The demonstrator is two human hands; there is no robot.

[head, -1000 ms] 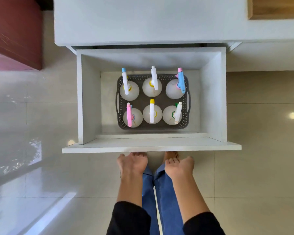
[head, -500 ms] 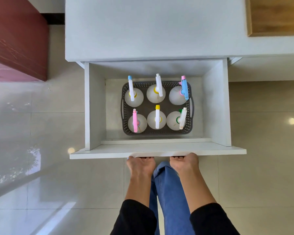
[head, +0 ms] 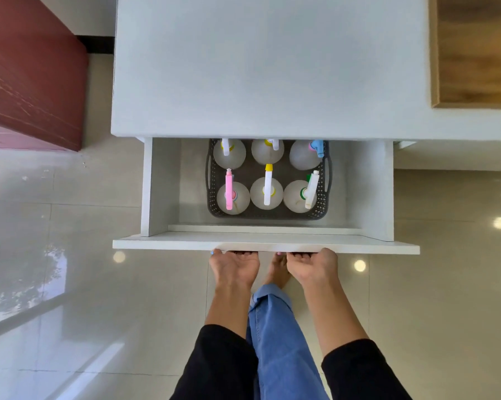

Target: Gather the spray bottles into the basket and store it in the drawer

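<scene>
Spray bottles [head: 266,186] sit in the basket [head: 211,194] inside a drawer [head: 265,243] now half slid under the white cabinet top [head: 258,67].

Half a second ago all six bottles showed in the open drawer; now the cabinet top's edge covers the back row's nozzles, and the drawer's rear wall is out of sight. Both hands were already at the front panel then. The left hand [head: 234,268] and right hand [head: 313,268] press side by side against the lower edge of the drawer front, fingers curled under it so their tips are hidden; neither holds anything loose. The grey basket stands on the drawer floor beyond the front panel, well apart from both hands, with the pink-nozzled, yellow-capped and green-collared bottles in its near row.
</scene>
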